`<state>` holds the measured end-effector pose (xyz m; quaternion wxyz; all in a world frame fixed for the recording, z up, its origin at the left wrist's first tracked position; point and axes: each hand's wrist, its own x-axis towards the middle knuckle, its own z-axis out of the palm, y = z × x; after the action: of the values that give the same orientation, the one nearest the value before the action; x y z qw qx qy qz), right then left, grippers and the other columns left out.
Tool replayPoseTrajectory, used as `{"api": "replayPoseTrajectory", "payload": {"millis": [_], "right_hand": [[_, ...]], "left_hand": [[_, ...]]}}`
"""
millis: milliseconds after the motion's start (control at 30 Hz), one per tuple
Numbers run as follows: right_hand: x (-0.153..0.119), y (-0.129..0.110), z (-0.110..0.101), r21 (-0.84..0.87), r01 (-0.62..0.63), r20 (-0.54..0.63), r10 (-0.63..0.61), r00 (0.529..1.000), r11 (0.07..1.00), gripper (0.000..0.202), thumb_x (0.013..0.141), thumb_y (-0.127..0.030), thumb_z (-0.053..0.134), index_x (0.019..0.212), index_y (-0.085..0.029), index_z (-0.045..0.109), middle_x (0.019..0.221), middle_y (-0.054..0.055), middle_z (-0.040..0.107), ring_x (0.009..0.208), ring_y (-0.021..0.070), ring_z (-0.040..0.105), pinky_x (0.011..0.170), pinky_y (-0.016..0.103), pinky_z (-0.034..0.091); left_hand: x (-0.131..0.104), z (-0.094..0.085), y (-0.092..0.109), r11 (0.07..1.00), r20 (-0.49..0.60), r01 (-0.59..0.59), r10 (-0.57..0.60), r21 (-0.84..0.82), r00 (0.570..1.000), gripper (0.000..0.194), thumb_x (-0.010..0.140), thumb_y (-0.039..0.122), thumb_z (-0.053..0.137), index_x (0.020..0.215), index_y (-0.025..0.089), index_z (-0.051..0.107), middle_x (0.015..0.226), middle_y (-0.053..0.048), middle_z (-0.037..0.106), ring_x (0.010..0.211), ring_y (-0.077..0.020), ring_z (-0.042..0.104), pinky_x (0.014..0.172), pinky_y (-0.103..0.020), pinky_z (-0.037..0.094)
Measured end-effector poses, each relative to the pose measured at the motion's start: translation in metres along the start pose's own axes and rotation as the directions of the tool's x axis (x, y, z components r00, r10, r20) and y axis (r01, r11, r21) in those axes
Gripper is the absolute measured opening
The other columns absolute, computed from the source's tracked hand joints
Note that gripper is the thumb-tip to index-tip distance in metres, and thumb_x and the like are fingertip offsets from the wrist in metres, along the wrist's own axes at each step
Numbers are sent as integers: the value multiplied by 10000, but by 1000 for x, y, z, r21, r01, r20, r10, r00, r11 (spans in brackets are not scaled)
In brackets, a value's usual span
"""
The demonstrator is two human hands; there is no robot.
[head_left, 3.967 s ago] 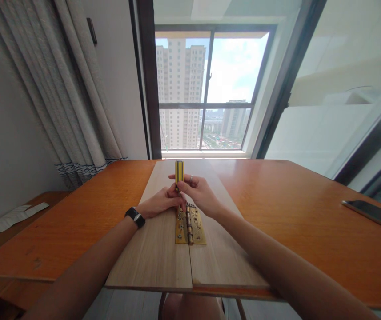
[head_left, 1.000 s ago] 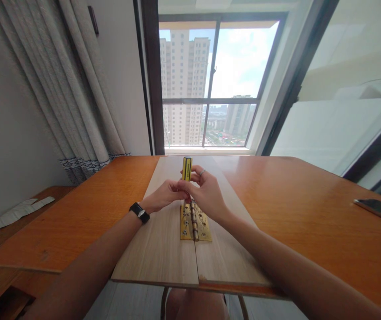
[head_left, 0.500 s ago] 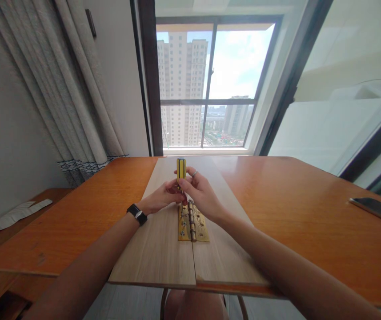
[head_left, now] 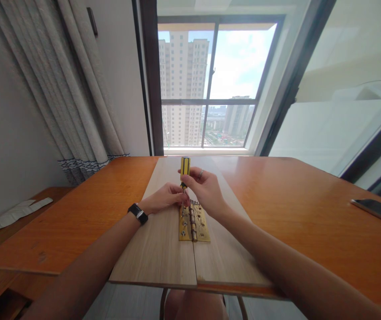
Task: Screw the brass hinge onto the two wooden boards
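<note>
I am holding the yellow-and-black screwdriver (head_left: 185, 168) upright in my right hand (head_left: 206, 189), my grip closed around the lower part of its handle with the fingers curled at the far side, so that the shaft is pointing straight down onto the far end of the left leaf of the brass hinge (head_left: 193, 222). My left hand (head_left: 163, 200) is coming in from the other side, its fingertips pinched together right at the shaft near the tip (whether they are touching the metal or a screw beneath it, I cannot tell, since my own fingers are covering that spot); it is sitting there, I judge, to be steadying the tip so it is not slipping off the hinge. The hinge is lying flat and open across the seam where the two pale wooden boards (head_left: 158, 249) are meeting, one leaf on each board, its knuckle running along the seam, which is why the boards are being kept butted side by side on the orange surface (head_left: 293, 213). Both my forearms are reaching in low over the near edge of the boards, and I am wearing a black watch (head_left: 137, 213) on the left wrist and a ring on the right hand. Well apart, a dark phone (head_left: 377, 212) is lying near the right edge of the surface, and a strip of white paper (head_left: 13, 214) is lying on the lower shelf at far left.
</note>
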<state>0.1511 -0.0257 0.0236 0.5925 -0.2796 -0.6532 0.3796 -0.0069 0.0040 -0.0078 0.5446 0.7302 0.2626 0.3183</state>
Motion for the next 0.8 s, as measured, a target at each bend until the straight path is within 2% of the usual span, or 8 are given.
{"api": "replayPoseTrajectory", "payload": {"millis": [133, 233, 300, 500, 633, 800], "right_hand": [[1, 4, -3, 155, -83, 124, 64, 990, 984, 336, 781, -493, 714, 889, -176, 743, 788, 31, 673, 761, 164, 611, 690, 299, 502], [3, 10, -6, 351, -214, 247, 130, 960, 912, 411, 750, -539, 740, 931, -171, 740, 767, 17, 655, 719, 133, 601, 687, 272, 490], [4, 12, -7, 429, -264, 287, 147, 947, 864, 428, 738, -523, 762, 987, -177, 727, 760, 2, 636, 697, 114, 583, 676, 255, 478], [3, 8, -5, 446, -301, 280, 188, 941, 843, 495, 716, -507, 780, 1078, -188, 667, 777, 0, 613, 669, 125, 554, 580, 250, 464], [1, 7, -2, 442, -296, 252, 200, 947, 847, 502, 645, -555, 808, 958, -213, 617, 793, 8, 630, 633, 136, 558, 488, 241, 450], [1, 6, -1, 429, -307, 216, 233, 948, 850, 501, 605, -564, 828, 828, -216, 545, 772, -2, 619, 610, 130, 555, 481, 243, 466]], "left_hand": [[0, 0, -1, 1000, 27, -14, 14, -1, 1000, 502, 705, 618, 732, 668, 119, 691, 666, -35, 645, 640, -125, 543, 631, -254, 407], [0, -1, -3, 1000, 62, -7, 8, -12, 998, 490, 717, 605, 730, 670, 119, 693, 686, -40, 647, 656, -130, 548, 647, -261, 424], [0, -1, -3, 1000, 79, -2, 4, -18, 997, 490, 722, 603, 727, 679, 116, 697, 693, -41, 646, 657, -129, 546, 654, -264, 431], [0, -1, -4, 999, 82, -1, 4, -34, 997, 453, 715, 568, 752, 693, 118, 708, 692, -39, 655, 649, -127, 549, 652, -260, 432], [1, -1, -5, 1000, 67, 7, -5, -29, 998, 405, 731, 518, 756, 688, 118, 709, 696, -38, 662, 650, -124, 552, 652, -256, 431], [0, -1, -5, 999, 69, 27, -25, -18, 997, 397, 743, 514, 746, 703, 121, 710, 715, -41, 675, 666, -129, 563, 669, -255, 446]]}}
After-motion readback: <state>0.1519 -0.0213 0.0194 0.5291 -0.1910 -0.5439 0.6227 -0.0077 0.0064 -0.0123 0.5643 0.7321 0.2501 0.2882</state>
